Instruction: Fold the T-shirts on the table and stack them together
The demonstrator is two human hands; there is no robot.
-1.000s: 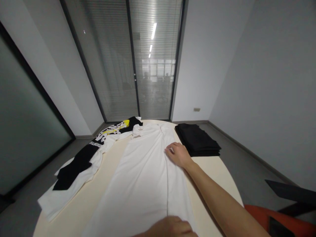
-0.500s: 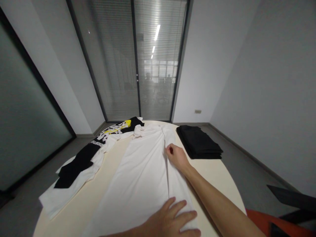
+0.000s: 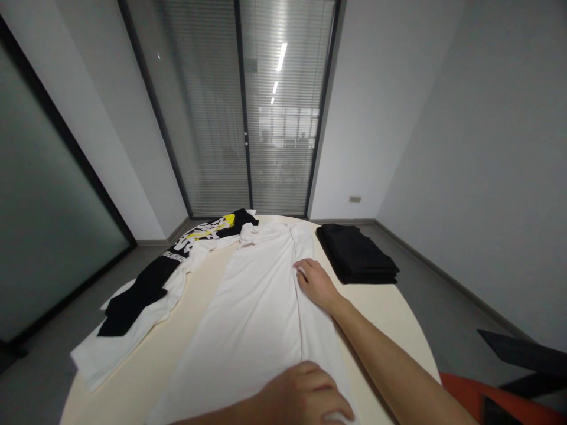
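White garment (image 3: 248, 319) lies lengthwise on table (image 3: 394, 310). Left hand (image 3: 305, 394) and right hand (image 3: 316, 285) bend fingers over folded strip; whether they pinch cloth, cannot tell. Uneven pull could skew fold, deepen wrinkles.

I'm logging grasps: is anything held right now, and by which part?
A firm hold cannot be told: the right hand is curled at the lengthwise fold of the white garment, and the left hand is over its nearer part.

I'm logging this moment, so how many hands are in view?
2: the left hand low on the white cloth, partly cut off by the picture's bottom edge; the right hand farther up its right side.
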